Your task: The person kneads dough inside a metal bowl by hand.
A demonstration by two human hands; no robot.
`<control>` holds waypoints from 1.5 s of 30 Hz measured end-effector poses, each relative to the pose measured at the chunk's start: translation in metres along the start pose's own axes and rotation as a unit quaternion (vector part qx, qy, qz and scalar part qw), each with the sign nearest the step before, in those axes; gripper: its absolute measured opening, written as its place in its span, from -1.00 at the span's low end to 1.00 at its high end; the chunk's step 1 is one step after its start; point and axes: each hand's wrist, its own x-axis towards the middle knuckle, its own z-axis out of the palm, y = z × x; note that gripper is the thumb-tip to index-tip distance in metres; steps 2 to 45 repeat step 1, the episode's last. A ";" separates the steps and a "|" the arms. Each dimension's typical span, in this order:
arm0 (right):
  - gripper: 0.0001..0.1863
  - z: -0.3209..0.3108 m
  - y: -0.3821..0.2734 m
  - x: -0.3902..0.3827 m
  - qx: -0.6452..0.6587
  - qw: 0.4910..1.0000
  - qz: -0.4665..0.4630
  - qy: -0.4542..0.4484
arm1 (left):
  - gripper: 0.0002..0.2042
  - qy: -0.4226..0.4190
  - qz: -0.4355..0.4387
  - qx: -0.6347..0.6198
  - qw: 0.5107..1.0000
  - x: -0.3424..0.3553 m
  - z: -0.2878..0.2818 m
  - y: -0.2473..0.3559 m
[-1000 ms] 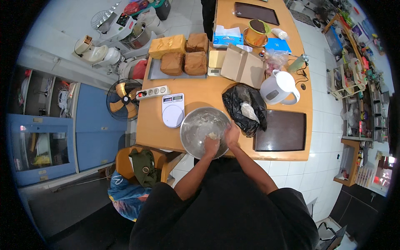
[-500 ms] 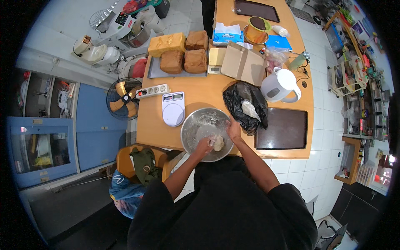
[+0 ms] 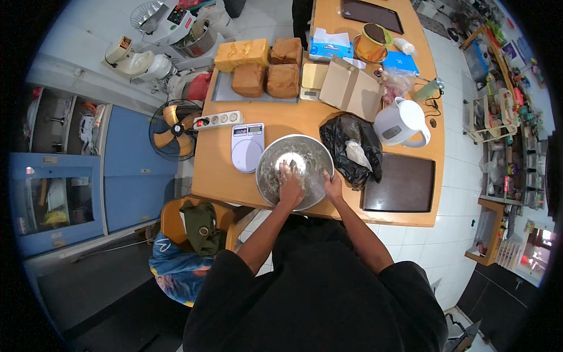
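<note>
A steel mixing bowl (image 3: 319, 154) stands at the table's front edge, its inner wall smeared with pale dough. Inside it, my left hand (image 3: 291, 186) reaches down with fingers stretched out and coated in dough, pressing toward the bottom. The dough lump itself is mostly hidden beneath that hand. On the bowl's right side, my right hand (image 3: 333, 186) grips the rim, thumb and fingers around it. Just left of the bowl lies a white kitchen scale (image 3: 248, 151). A black plastic bag (image 3: 340, 138) with a small white packet (image 3: 358, 154) on it sits to the right.
Brown loaves (image 3: 283, 81) and a yellow loaf (image 3: 240, 54) fill a tray at the back left. A power strip (image 3: 218, 120) lies by a fan (image 3: 177, 130). To the right are a white electric kettle (image 3: 402, 123), a dark baking tray (image 3: 399, 185) and an opened cardboard box (image 3: 352, 88).
My left hand has moved from the dough lump at the bowl's near side farther into the bowl, fingers now extended. My right hand has shifted slightly down along the rim. The view has shifted a little.
</note>
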 end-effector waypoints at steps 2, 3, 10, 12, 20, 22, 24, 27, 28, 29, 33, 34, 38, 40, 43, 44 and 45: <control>-0.64 0.001 -0.002 -0.003 -0.004 1.000 0.008 0.016 | -0.09 -0.027 -0.017 -0.017 0.999 0.009 0.003 0.003; -0.64 0.001 -0.002 -0.003 -0.004 1.000 0.008 0.016 | -0.09 -0.027 -0.017 -0.017 0.999 0.009 0.003 0.003; -0.64 0.001 -0.002 -0.003 -0.004 1.000 0.008 0.016 | -0.09 -0.027 -0.017 -0.017 0.999 0.009 0.003 0.003; -0.64 0.001 -0.002 -0.003 -0.004 1.000 0.008 0.016 | -0.09 -0.027 -0.017 -0.017 0.999 0.009 0.003 0.003; -0.64 0.001 -0.002 -0.003 -0.004 1.000 0.008 0.016 | -0.09 -0.027 -0.017 -0.017 0.999 0.009 0.003 0.003; -0.64 0.001 -0.002 -0.003 -0.004 1.000 0.008 0.016 | -0.09 -0.027 -0.017 -0.017 0.999 0.009 0.003 0.003; -0.64 0.001 -0.002 -0.003 -0.004 1.000 0.008 0.016 | -0.09 -0.027 -0.017 -0.017 0.999 0.009 0.003 0.003; -0.64 0.001 -0.002 -0.003 -0.004 1.000 0.008 0.016 | -0.09 -0.027 -0.017 -0.017 0.999 0.009 0.003 0.003; -0.64 0.001 -0.002 -0.003 -0.004 1.000 0.008 0.016 | -0.09 -0.027 -0.017 -0.017 0.999 0.009 0.003 0.003; -0.64 0.001 -0.002 -0.003 -0.004 1.000 0.008 0.016 | -0.09 -0.027 -0.017 -0.017 0.999 0.009 0.003 0.003; -0.64 0.001 -0.002 -0.003 -0.004 1.000 0.008 0.016 | -0.09 -0.027 -0.017 -0.017 0.999 0.009 0.003 0.003; -0.64 0.001 -0.002 -0.003 -0.004 1.000 0.008 0.016 | -0.09 -0.027 -0.017 -0.017 0.999 0.009 0.003 0.003; -0.64 0.001 -0.002 -0.003 -0.004 1.000 0.008 0.016 | -0.09 -0.027 -0.017 -0.017 0.999 0.009 0.003 0.003; -0.64 0.001 -0.002 -0.003 -0.004 1.000 0.008 0.016 | -0.09 -0.027 -0.017 -0.017 0.999 0.009 0.003 0.003; -0.64 0.001 -0.002 -0.003 -0.004 1.000 0.008 0.016 | -0.09 -0.027 -0.017 -0.017 0.999 0.009 0.003 0.003; -0.64 0.001 -0.002 -0.003 -0.004 1.000 0.008 0.016 | -0.09 -0.027 -0.017 -0.017 0.999 0.009 0.003 0.003; -0.64 0.001 -0.002 -0.003 -0.004 1.000 0.008 0.016 | -0.09 -0.027 -0.017 -0.017 0.999 0.009 0.003 0.003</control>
